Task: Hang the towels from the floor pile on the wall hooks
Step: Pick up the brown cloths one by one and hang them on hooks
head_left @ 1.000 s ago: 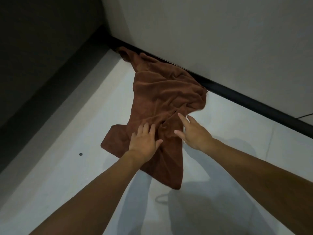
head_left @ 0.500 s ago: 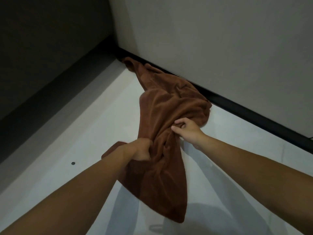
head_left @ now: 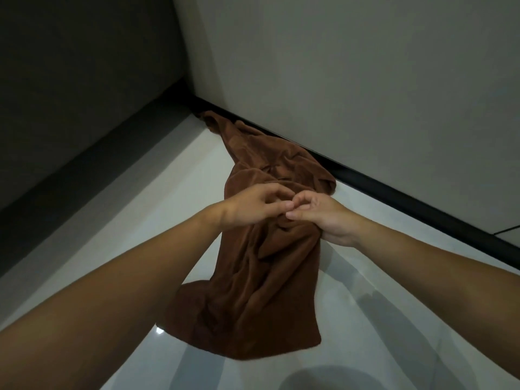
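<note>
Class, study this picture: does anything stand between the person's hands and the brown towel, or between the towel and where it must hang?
Nothing visible does. The right hand grips the brown towel, and the left hand is at the same bunch. No hooks show on the wall in view, so the way there cannot be judged.

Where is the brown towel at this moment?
In the head view, the brown towel is at centre, bunched between the left hand and right hand, its far end lying on the floor against the black baseboard.
</note>
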The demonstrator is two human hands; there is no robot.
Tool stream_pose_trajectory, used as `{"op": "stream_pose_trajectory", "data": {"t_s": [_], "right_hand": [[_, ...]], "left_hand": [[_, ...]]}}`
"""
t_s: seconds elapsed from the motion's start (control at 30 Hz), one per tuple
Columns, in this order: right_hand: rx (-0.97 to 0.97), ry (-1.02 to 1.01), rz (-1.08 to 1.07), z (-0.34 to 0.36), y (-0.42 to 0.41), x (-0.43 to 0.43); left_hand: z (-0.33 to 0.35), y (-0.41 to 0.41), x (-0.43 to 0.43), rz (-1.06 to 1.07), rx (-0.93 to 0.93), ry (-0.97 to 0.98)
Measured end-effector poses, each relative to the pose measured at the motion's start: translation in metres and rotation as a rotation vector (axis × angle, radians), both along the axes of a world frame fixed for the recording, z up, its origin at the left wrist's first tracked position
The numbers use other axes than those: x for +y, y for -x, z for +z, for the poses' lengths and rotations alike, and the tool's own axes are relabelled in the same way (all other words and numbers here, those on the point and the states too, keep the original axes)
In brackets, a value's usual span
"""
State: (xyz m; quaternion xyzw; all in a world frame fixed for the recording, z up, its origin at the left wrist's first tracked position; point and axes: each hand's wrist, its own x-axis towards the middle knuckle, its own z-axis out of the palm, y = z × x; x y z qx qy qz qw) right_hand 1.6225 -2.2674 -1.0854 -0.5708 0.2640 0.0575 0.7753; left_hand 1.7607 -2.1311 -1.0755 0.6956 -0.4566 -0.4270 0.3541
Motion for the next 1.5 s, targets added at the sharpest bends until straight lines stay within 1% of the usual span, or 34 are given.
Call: {"op": "stream_pose_trajectory", "data": {"t_s": [0.07,0.1,0.2,0.27,0.3,0.37,0.43,0.5,0.6,0.73,0.8,0.9,1.0,1.1,1.23,1.3,1.4,1.5], "right_hand": [[-0.014,0.004,-0.028,0.004,0.008,-0.008],[-0.013,0.012,-0.025,0.005,0.011,-0.011],[0.033,0.073,0.068,0.009,0.017,-0.02],[0.056,0.094,0.125,0.012,0.018,-0.025],[0.053,0.09,0.137,0.015,0.016,-0.026],[0.022,0.047,0.148,0.022,0.01,-0.023],[-0.03,-0.013,0.168,0.03,0.003,-0.017],[-0.067,-0.019,0.187,0.033,-0.003,-0.014],[-0.072,0.011,0.159,0.037,-0.005,-0.017],[-0.074,0.052,0.192,0.041,-0.004,-0.017],[-0.07,0.101,0.233,0.042,-0.007,-0.015],[-0.071,0.176,0.29,0.046,-0.008,-0.013],[-0.041,0.326,0.38,0.055,-0.011,-0.01],[-0.024,0.599,0.464,0.059,-0.019,-0.012],[0.002,0.989,0.374,0.052,-0.025,-0.027],[0.04,1.142,0.369,0.046,-0.025,-0.033],[0.1,1.343,0.359,0.039,-0.025,-0.043],[0.165,1.463,0.27,0.041,-0.02,-0.056]], "left_hand": [[0.001,0.004,-0.003,-0.017,0.079,-0.068],[0.001,0.006,-0.003,-0.052,0.087,-0.09],[0.009,0.003,-0.002,-0.156,0.101,-0.149],[0.018,-0.005,0.005,-0.185,0.113,-0.186],[0.021,-0.008,0.008,-0.153,0.101,-0.168],[0.022,-0.008,0.013,-0.012,0.085,-0.059],[0.021,-0.003,0.014,0.056,0.207,0.025],[0.02,0.002,0.014,0.057,0.294,0.034],[0.026,0.002,0.015,0.066,0.296,-0.034],[0.03,0.004,0.018,-0.011,0.318,-0.109],[0.035,0.008,0.019,-0.018,0.347,-0.09],[0.044,0.006,0.018,0.015,0.354,-0.007],[0.052,0.0,0.024,-0.025,0.286,-0.035],[0.057,-0.005,0.031,-0.063,0.229,-0.094],[0.059,-0.017,0.045,-0.005,0.145,-0.221],[0.058,-0.024,0.052,0.01,0.104,-0.261],[0.058,-0.035,0.061,-0.025,-0.086,-0.333],[0.06,-0.053,0.069,0.028,-0.315,-0.403]]}}
